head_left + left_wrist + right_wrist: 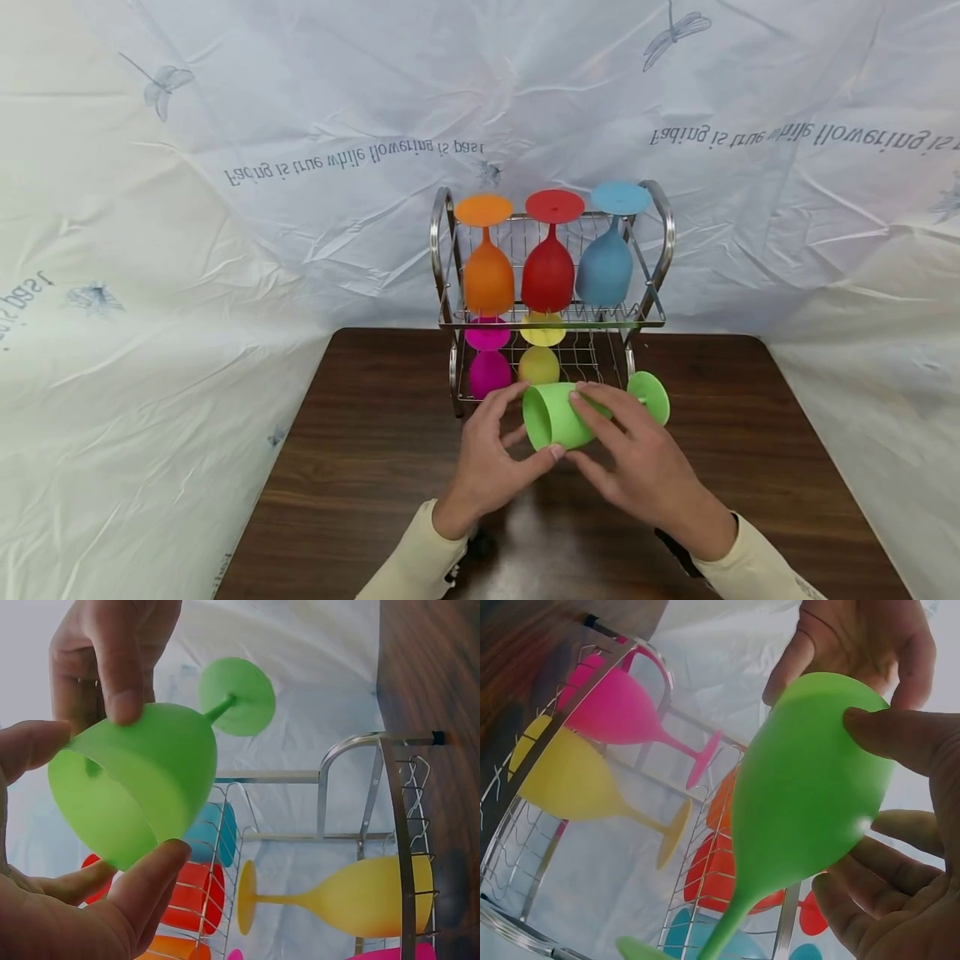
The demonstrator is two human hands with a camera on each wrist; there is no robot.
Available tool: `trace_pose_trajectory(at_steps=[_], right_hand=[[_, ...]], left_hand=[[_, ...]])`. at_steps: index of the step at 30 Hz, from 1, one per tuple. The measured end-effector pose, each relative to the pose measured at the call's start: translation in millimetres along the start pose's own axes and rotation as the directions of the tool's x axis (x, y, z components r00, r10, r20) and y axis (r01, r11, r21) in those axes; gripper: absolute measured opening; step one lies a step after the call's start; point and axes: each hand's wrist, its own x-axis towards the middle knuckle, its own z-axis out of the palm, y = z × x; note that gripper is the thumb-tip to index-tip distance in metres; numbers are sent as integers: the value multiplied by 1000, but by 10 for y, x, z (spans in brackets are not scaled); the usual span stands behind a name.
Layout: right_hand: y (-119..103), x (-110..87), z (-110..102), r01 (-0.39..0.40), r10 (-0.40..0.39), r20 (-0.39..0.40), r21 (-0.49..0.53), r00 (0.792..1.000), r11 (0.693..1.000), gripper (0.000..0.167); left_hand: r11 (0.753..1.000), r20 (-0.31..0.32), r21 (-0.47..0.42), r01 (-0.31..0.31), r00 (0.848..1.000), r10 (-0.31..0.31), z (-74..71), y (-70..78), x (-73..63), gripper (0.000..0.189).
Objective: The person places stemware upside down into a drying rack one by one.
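Observation:
A green wine glass (564, 417) lies tipped on its side in the air, its mouth toward the left and its round foot (649, 398) at the right. My left hand (491, 462) holds it at the rim, thumb on the near side and fingers on the far side. Around the bowl, my right hand (645, 462) grips with thumb and fingers. In the left wrist view the green glass (161, 765) shows its hollow inside. The right wrist view shows its bowl (810, 780) and stem between both hands.
Just behind the hands stands a two-tier metal rack (551, 325). Upside down on its upper tier are orange (489, 279), red (548, 271) and blue (604, 267) glasses. Magenta (491, 372) and yellow (538, 367) glasses stand inverted below. A dark wooden table (360, 467) carries the rack.

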Motion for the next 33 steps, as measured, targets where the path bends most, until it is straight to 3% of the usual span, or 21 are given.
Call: trace_pose_trajectory(at_steps=[3, 5, 9, 12, 15, 19, 22, 24, 26, 29, 32, 33], right_hand=[[-14, -28, -14, -63, 68, -65, 74, 996, 995, 67], [-34, -63, -28, -154, 167, -88, 144, 982, 978, 65], [-71, -144, -25, -334, 381, -116, 296, 917, 895, 68], [-77, -185, 2, -394, 486, -135, 421, 864, 817, 74], [-66, -216, 35, -430, 580, -114, 561, 806, 707, 69], [-20, -255, 79, -494, 688, -9, 689, 725, 530, 60], [29, -268, 123, -502, 724, 76, 769, 686, 395, 56], [54, -270, 155, -467, 730, 117, 832, 673, 298, 54], [75, -275, 187, -392, 711, 140, 897, 689, 203, 52], [107, -278, 230, -254, 643, 143, 964, 753, 82, 51], [142, -280, 255, -175, 563, 150, 985, 813, -11, 52], [148, -281, 256, -174, 546, 163, 984, 822, -31, 53]], left_hand=[[1000, -12, -19, -3, 1000, 3, -8, -14, -6, 75], [1000, -21, -24, -10, 1000, 9, -9, -28, -8, 75], [999, -45, -37, -27, 999, 25, -7, -60, -13, 73], [998, -70, -58, -30, 997, 25, 1, -76, -12, 73], [995, -94, -95, -20, 996, 11, 9, -70, -11, 74], [983, -105, -184, -17, 994, -3, 20, -49, -6, 75], [964, -99, -267, -19, 995, -8, 39, -36, -3, 74], [951, -87, -310, -9, 996, -19, 58, -35, -6, 72], [938, -66, -348, 6, 997, -31, 84, -39, -10, 70], [918, -38, -396, 22, 998, -40, 124, -54, -15, 67], [891, -11, -452, 35, 999, -45, 159, -73, -18, 67], [881, -4, -472, 37, 999, -44, 169, -79, -18, 67]])
